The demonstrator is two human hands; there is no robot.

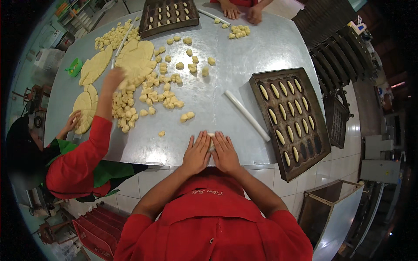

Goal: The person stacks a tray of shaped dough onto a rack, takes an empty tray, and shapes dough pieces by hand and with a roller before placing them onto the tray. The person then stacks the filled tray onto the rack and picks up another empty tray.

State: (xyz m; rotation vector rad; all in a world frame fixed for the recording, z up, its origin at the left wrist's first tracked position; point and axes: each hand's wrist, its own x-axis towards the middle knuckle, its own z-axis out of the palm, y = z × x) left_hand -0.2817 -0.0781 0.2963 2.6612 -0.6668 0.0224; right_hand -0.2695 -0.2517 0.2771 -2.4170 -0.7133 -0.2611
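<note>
At the near edge of the metal table, a small pale piece of dough (211,135) shows between my hands, mostly covered by them. My left hand (197,152) lies flat over its left side, fingers stretched forward. Mirroring it, my right hand (225,152) rests flat on the right side with straight fingers. To the right lies a white rolling pin (247,115), slanted toward a dark baking tray (283,172) with rows of slim dough rolls (291,108). Ahead of my left hand sit a few loose dough lumps (187,116).
On the left, a co-worker's hand (114,80) reaches over a flattened dough sheet (134,56). Many cut dough pieces (124,108) lie around it. A second filled tray (170,27) stands at the far side, near another person's hands (230,10). Stacked trays (335,56) stand beyond the table's right side.
</note>
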